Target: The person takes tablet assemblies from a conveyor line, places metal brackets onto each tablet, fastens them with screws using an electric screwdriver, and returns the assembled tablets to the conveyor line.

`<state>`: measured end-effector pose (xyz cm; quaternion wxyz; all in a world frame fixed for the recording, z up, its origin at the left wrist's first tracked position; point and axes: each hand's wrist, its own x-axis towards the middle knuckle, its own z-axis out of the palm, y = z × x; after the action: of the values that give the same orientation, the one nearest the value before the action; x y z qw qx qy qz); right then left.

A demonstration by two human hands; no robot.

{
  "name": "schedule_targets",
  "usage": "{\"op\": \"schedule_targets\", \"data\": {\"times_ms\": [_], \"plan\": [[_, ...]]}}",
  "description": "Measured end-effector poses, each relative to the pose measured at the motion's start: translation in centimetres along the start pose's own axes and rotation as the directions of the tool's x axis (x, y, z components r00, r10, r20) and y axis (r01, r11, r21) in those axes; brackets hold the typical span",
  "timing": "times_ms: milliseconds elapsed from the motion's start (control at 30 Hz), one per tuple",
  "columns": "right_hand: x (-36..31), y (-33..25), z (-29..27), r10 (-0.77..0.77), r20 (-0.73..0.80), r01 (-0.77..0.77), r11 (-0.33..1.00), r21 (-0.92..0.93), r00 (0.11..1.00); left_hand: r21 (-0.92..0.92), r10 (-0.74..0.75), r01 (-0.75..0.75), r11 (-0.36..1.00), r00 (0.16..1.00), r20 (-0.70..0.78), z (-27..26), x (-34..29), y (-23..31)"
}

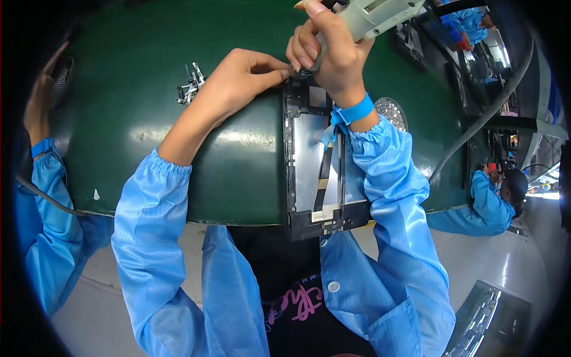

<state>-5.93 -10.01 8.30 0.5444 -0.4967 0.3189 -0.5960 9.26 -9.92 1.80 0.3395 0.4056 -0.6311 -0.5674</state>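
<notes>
My right hand is wrapped around a pale grey electric screwdriver, tilted with its dark tip down at the top edge of an opened tablet-like device. At that same edge my left hand pinches thumb and forefinger together beside the screwdriver tip. Whatever lies between those fingertips is hidden. The device has a black frame, a silvery inner plate and a dark ribbon cable. It lies lengthwise toward me, its near end reaching the table's front edge. A blue wrist strap circles my right wrist.
Small metal parts lie piled on the green table, left of my left forearm. A round dish of screws stands right of my right wrist. Co-workers' blue sleeves show at the left and right. A grey cable arches at right.
</notes>
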Motion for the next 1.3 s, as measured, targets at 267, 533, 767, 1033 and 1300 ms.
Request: {"op": "schedule_targets", "data": {"times_ms": [267, 533, 767, 1033, 1300], "plan": [[-0.2, 0.6, -0.3, -0.011, 0.02, 0.012, 1.0, -0.022, 1.0, 0.042, -0.001, 0.001, 0.999, 1.0, 0.013, 0.0, -0.1, 0.3], [-0.2, 0.1, 0.4, -0.031, 0.023, 0.032, 0.998, -0.05, 0.999, 0.076, 0.016, -0.016, 0.997, 1.0, 0.009, -0.1, -0.3, 0.3], [0.0, 0.6, -0.1, -0.002, 0.035, 0.003, 1.0, -0.014, 0.999, 0.138, -0.043, 0.039, 0.99, 0.999, 0.025, 0.2, -0.2, 0.9], [0.0, 0.1, 0.3, -0.035, 0.042, 0.033, 0.998, 0.059, 0.999, 0.096, -0.03, 0.031, 0.995, 0.999, -0.01, 0.2, 0.0, -0.3], [-0.4, 0.4, 0.0, -0.044, 0.032, 0.046, 0.996, -0.071, 0.999, 0.606, 0.428, -0.173, 0.776, 0.85, -0.307, 3.6, -6.1, 3.4]]}}
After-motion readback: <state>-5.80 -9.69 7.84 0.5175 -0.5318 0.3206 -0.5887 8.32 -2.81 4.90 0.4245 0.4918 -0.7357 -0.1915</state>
